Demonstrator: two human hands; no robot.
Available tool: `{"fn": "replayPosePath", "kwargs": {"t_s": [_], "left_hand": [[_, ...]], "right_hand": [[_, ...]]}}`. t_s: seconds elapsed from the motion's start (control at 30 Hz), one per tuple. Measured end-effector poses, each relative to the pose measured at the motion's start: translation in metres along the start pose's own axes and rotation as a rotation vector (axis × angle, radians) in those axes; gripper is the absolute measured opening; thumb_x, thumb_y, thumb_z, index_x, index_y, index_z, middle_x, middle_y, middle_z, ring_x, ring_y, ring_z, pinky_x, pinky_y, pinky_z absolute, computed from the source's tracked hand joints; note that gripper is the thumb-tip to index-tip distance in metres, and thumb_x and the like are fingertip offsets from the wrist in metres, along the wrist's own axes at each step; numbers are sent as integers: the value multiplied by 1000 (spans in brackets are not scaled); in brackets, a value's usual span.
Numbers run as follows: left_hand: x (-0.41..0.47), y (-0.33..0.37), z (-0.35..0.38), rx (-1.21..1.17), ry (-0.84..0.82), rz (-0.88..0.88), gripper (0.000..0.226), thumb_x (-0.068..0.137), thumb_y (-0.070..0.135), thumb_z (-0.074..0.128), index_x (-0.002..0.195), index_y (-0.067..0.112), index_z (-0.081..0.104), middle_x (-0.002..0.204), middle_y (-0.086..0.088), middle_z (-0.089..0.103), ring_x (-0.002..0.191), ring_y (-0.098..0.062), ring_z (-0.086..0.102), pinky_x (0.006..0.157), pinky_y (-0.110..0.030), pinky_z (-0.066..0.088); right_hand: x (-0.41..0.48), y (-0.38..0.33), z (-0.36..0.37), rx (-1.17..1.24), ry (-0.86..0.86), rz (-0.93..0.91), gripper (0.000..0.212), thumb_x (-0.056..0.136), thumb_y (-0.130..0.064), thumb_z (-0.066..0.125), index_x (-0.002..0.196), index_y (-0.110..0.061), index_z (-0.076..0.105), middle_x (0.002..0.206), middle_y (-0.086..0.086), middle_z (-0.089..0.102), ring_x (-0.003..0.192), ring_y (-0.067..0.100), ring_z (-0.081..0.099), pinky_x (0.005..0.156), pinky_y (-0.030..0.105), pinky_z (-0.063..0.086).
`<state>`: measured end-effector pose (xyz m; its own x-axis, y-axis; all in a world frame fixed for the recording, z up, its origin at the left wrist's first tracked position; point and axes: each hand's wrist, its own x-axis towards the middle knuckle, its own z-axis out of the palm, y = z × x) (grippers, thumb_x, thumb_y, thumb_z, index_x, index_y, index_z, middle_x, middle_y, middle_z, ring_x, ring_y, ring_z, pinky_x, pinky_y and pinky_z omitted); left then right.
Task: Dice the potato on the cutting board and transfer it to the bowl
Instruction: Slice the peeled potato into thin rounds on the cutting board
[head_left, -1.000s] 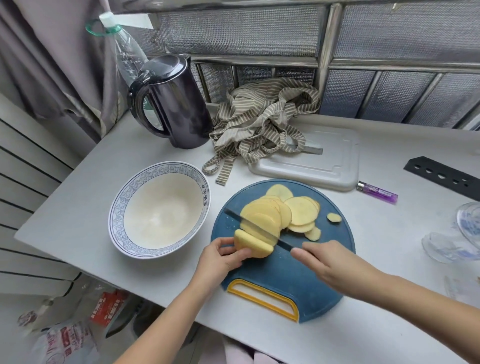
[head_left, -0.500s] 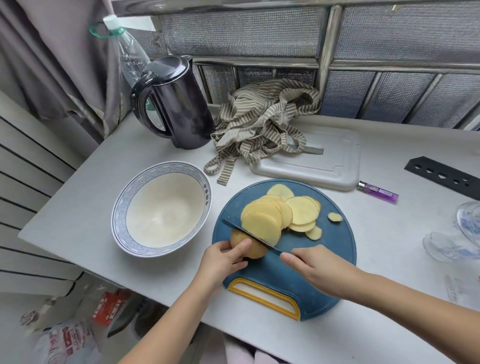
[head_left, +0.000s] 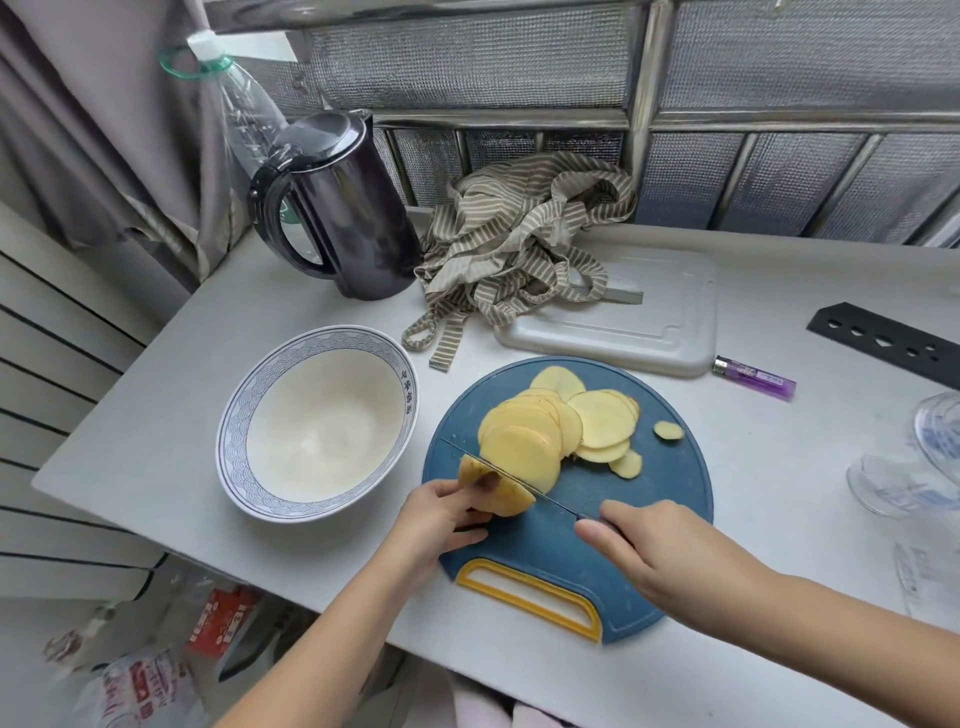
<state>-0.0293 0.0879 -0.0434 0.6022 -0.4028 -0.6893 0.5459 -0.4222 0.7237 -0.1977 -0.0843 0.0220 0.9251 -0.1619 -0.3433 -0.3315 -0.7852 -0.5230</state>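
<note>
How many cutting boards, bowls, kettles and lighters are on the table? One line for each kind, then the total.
Cutting boards: 2, the blue board and the white board
Bowl: 1
Kettle: 1
Lighter: 1
Total: 5

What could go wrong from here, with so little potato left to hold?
1. The left hand pinches the small potato end right beside the knife; a slip could cut that hand.
2. The rounded end may roll under the cut.
3. The loose pile of slices could slide when diced.
</note>
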Motion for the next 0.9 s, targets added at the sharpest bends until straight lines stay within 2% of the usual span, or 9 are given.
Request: {"fn": "replayPosePath", "kwargs": {"t_s": [0.07,0.17,0.37,0.67,0.9], "left_hand": [[-1,1,1,-4,-2,8,55,65,40,76,107,8,62,96,-11,74,95,-24,69,74,-33,59],[-3,2,2,-21,-1,11,37,77,32,71,103,8,63,92,-10,74,91,-24,68,74,-33,59],[-5,3,1,10,-23,23,68,53,47,76,107,7,63,95,-8,75,95,-23,69,78,-34,58],[-6,4,1,21,-30,24,57,56,45,74,98,9,63,93,-8,75,96,-24,68,82,-37,58],[-3,3,-3,17,-60,-6,49,63,41,74,98,8,65,96,-9,75,99,-24,68,81,-36,57]], "right_hand": [[-1,0,0,-20,7,-12,51,83,-68,10,73,-25,36,61,-3,44,59,16,42,61,33,35],[-3,-1,1,-55,13,-26,50,84,-67,9,74,-25,35,63,-3,45,60,16,43,61,33,35],[-5,-1,5,-54,28,-1,50,83,-68,7,74,-27,34,64,-5,44,61,16,43,64,35,38],[-8,-5,9,23,11,36,46,92,-62,16,73,-25,36,64,-5,45,61,16,42,67,36,39],[-4,-5,6,125,-58,41,48,95,-60,21,72,-22,38,64,-1,44,58,15,39,60,29,34]]}}
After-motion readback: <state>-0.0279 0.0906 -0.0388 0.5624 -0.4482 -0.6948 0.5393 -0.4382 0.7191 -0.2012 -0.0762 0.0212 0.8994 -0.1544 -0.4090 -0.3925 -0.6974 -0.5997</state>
